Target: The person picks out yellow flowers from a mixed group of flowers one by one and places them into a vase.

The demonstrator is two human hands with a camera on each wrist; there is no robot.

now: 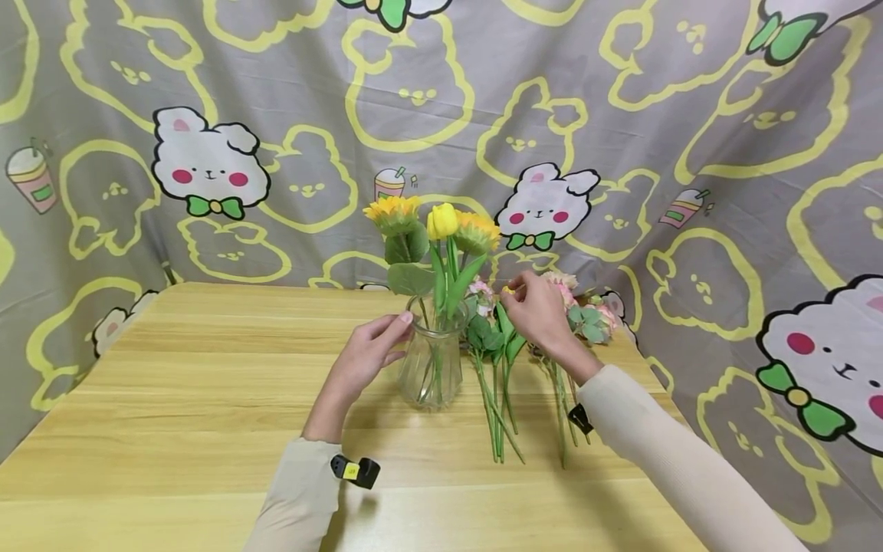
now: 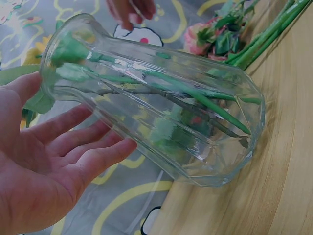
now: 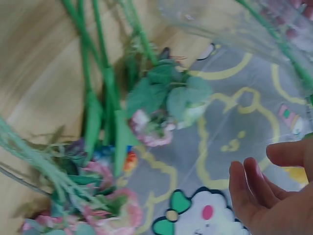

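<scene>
A clear ribbed glass vase (image 1: 431,379) stands on the table, holding a yellow tulip (image 1: 442,221) and two sunflowers (image 1: 392,215). My left hand (image 1: 369,353) touches the vase from the left, thumb at the rim. In the left wrist view its fingers (image 2: 73,152) lie fairly straight along the glass neck. To the right of the vase, my right hand (image 1: 539,313) hovers above the loose flowers. The right wrist view shows that hand's thumb and fingers apart, with nothing held between them. Green stems (image 2: 210,105) show through the glass.
Loose green-stemmed flowers (image 1: 498,399) lie right of the vase, stems toward me. Pink flowers (image 1: 560,288) with leaves lie farther right. A cartoon-print cloth (image 1: 303,92) hangs behind and beside the wooden table (image 1: 207,399).
</scene>
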